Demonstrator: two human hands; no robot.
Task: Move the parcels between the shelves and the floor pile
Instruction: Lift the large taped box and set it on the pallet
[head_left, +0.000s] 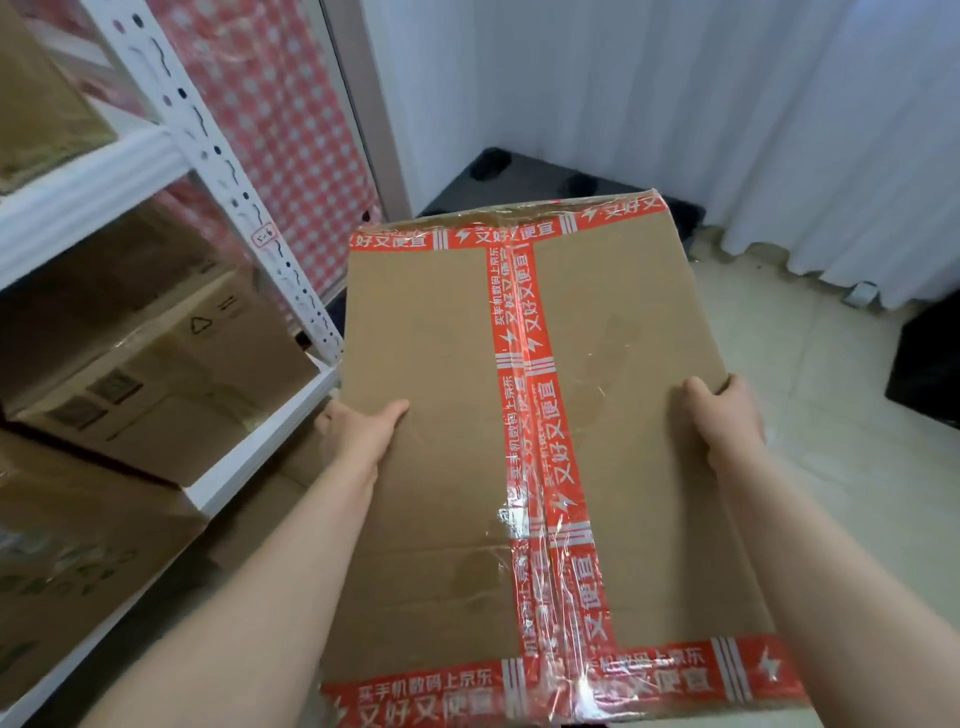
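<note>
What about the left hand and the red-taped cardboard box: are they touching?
Touching. The head view shows the left hand holding the left edge of the red-taped cardboard box, thumb lying on its top face.

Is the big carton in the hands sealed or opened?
Sealed. On the carton, red tape covers the centre seam and both ends; no cut shows.

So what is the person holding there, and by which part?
A large brown cardboard parcel with red printed tape, held by its two side edges: left hand on the left edge, right hand on the right.
</note>
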